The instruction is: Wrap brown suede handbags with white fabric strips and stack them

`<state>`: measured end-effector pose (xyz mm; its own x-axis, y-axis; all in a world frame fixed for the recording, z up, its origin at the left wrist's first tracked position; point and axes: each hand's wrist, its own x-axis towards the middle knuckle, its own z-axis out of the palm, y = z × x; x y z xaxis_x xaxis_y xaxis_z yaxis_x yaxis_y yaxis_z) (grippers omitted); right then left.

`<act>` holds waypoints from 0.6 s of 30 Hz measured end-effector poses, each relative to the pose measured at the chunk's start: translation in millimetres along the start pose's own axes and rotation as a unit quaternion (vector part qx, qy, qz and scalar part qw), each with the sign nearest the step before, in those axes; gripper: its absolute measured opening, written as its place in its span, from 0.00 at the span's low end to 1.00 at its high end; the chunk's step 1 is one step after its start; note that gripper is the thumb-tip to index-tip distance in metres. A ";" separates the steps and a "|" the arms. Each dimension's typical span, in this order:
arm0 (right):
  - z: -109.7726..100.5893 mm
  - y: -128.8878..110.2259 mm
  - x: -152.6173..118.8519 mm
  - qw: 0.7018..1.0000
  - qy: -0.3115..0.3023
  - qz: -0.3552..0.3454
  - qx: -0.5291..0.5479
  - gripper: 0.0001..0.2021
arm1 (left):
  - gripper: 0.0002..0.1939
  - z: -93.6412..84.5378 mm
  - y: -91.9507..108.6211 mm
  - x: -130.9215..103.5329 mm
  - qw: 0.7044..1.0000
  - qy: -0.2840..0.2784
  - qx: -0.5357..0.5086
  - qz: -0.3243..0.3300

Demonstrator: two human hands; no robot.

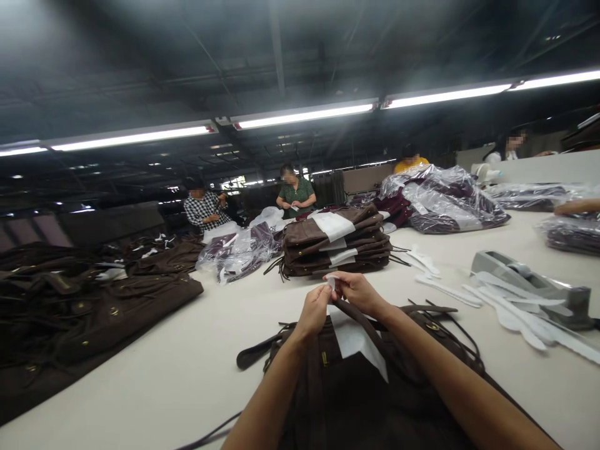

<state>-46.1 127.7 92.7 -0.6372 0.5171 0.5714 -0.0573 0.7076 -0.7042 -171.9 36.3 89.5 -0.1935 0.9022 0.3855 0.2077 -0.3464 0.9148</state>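
Note:
A dark brown bag (347, 394) with a small gold-coloured label lies on the table in front of me. Its handle (359, 317) is raised toward my hands. My left hand (315, 309) is closed around the handle's upper end. Opposite it, my right hand (359, 292) pinches a small white strip (332, 282) at the same spot; the fingertips of both hands nearly meet there. Beneath the handle a white sheet (354, 340) lies over the bag's top. Thin cords and a loose strap stick out at the bag's sides.
A stack of brown bags (335, 240) with white wraps stands just beyond. More brown bags (70, 325) are heaped left. To the right lie a grey tape dispenser (529, 281) and white strips (510, 319). Plastic-wrapped bags (445, 200) sit behind; several people work farther back.

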 end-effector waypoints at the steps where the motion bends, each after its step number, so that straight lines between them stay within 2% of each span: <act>1: -0.1 -0.3 0.0 1.000 0.000 -0.003 -0.004 0.17 | 0.20 0.1 -0.2 0.3 1.000 0.002 -0.002 -0.001; 8: -3.8 -2.9 -0.7 0.998 -0.015 -0.028 -0.054 0.20 | 0.22 1.5 -7.0 4.1 1.000 0.013 -0.014 -0.006; 12: -7.7 -2.1 -2.1 0.993 -0.049 -0.042 -0.100 0.26 | 0.23 2.9 -9.7 4.5 1.000 0.029 -0.013 0.000; 15: -10.1 0.9 -2.0 0.987 -0.086 -0.071 -0.116 0.28 | 0.23 2.4 -8.1 2.9 1.000 0.029 -0.005 0.002; 18: -12.6 1.2 -0.9 0.985 -0.093 -0.093 -0.113 0.26 | 0.23 1.1 -7.1 1.8 0.999 0.036 0.007 0.007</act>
<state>-35.9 134.1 96.7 -0.7624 0.2864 0.5802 -0.0266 0.8821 -0.4703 -172.7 40.6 83.5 -0.2594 0.8762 0.4061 0.2238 -0.3545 0.9079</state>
